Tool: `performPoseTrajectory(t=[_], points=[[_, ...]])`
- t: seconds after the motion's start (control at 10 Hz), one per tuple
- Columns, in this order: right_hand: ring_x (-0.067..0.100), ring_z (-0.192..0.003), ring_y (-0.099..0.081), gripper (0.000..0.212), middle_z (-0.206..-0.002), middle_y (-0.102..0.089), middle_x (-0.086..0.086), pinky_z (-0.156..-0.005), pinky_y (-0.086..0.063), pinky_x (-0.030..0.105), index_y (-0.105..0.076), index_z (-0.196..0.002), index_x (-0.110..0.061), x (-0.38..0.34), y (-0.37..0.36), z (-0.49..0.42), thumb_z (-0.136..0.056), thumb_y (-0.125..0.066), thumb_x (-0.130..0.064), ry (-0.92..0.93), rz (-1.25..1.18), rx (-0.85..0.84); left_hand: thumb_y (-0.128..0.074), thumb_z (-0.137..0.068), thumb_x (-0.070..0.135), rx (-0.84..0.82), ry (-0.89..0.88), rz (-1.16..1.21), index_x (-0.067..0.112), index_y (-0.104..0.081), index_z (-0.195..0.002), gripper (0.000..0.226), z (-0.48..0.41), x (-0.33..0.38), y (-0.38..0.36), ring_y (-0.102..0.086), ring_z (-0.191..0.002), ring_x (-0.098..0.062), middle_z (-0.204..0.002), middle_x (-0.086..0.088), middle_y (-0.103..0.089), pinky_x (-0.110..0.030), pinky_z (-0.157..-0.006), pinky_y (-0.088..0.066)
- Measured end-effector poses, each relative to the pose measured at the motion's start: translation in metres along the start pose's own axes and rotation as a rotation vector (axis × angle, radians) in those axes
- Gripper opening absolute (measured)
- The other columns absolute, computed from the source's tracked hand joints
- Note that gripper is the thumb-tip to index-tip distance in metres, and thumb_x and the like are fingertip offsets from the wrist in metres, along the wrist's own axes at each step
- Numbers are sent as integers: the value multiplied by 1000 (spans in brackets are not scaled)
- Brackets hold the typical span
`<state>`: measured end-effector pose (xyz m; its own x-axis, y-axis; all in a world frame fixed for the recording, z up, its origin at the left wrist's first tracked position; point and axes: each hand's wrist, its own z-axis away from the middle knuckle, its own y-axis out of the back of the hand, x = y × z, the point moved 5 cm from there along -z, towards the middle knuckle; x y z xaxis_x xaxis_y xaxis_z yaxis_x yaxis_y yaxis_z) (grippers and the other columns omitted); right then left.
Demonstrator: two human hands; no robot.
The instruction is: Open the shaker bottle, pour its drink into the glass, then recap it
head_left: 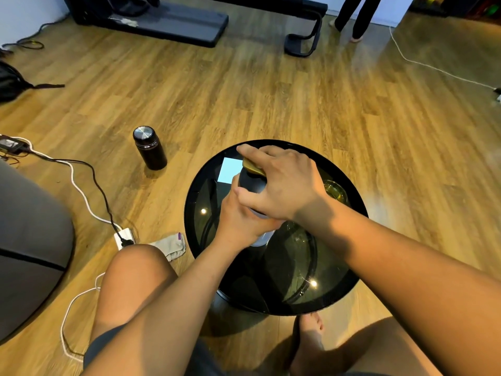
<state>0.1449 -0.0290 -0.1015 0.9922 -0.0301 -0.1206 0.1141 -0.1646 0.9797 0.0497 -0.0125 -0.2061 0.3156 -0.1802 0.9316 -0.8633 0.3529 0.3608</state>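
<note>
Shaker [250,183] stood upright on table [339,294]. Left hand [241,221] fingers wrapped its body; right hand [282,183] fingers clamped its cap. Glass [336,192] just right.

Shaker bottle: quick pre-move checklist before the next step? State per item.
1. Left hand wrapped around the shaker bottle body: ok.
2. Right hand on the dark lid, fingers over the gold flip cap: ok.
3. Bottle base on the round glass table: cannot tell, the hands hide it.
4. Glass upright on the table, right of the bottle: ok. It seems to hold yellowish liquid, though the right wrist partly covers it.
5. Lid open or screwed shut: cannot tell, the seam is hidden.
6. Black flask stands on the floor, away from the table: ok.
</note>
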Motion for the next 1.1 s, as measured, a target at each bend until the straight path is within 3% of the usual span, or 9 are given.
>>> performPoseTrajectory(t=[0.1, 0.2, 0.3, 0.4, 0.6, 0.8, 0.9, 1.0, 1.1], points=[[27, -108, -62, 74, -138, -61, -5, -79, -46, 36, -35, -147, -46, -1, -1, 0, -78, -46, -73, -5, 17, -2, -96, -59, 26, -10, 37, 15, 17, -29, -151, 114, 1, -1, 0, -58, -90, 14, -99, 21, -58, -1, -70, -44], [27, -106, -62, 73, -136, -61, -6, -76, -43, 35, -35, -146, -46, -1, -1, 0, -79, -45, -73, -6, 26, -1, -96, -60, 25, -11, 48, 4, 24, -31, -147, 108, 0, -3, -2, -59, -92, 11, -97, 24, -57, 2, -69, -42], [27, -104, -63, 71, -133, -63, -6, -74, -43, 35, -36, -145, -46, -1, 0, 0, -79, -45, -73, -8, 24, 8, -95, -58, 32, -15, 65, -7, 20, -40, -142, 102, 0, -4, -4, -63, -107, -4, -103, 19, -61, 0, -71, -42], [27, -104, -63, 71, -134, -63, -6, -75, -45, 36, -36, -144, -46, -1, 0, 0, -79, -45, -73, -7, 29, 10, -95, -59, 29, -11, 68, 0, 15, -35, -147, 107, 0, -5, -4, -63, -108, -5, -104, 20, -60, -4, -72, -41], [29, -107, -63, 72, -135, -62, -5, -79, -49, 37, -37, -144, -46, -2, 0, 1, -77, -46, -72, -28, 11, -16, -95, -63, 20, -9, 69, -3, 11, -28, -151, 111, -1, -3, -5, -59, -93, 6, -97, 24, -54, 2, -68, -41], [31, -115, -58, 79, -141, -56, 0, -83, -47, 40, -32, -149, -43, -2, 0, 5, -78, -45, -73, -24, 42, -54, -93, -52, 43, -64, 125, -3, 17, -29, -152, 121, 0, -4, -4, -61, -93, 12, -101, 20, -63, -5, -71, -46], [34, -122, -51, 84, -144, -53, 1, -92, -48, 42, -24, -153, -43, -3, 5, 5, -78, -40, -77, -24, -16, -144, -95, -49, 49, -162, 127, 31, 26, -26, -153, 127, 0, 2, 2, -64, -109, 4, -118, 15, -67, -22, -89, -56], [40, -140, -35, 88, -155, -43, 3, -108, -38, 53, -9, -156, -46, -3, 11, 0, -79, -32, -81, -6, -50, -212, -99, -52, 46, -284, 131, 65, 32, -11, -158, 138, 0, 11, 15, -48, -136, -7, -147, 12, -51, -34, -110, -46], [28, -155, 1, 85, -168, -17, -4, -122, -7, 60, 1, -155, -51, 1, 25, 2, -86, -41, -77, -51, -372, -326, -93, -57, 50, -328, 90, 122, 28, -2, -160, 140, -1, 28, 48, -25, -145, -7, -155, 14, -24, -26, -113, -29]])
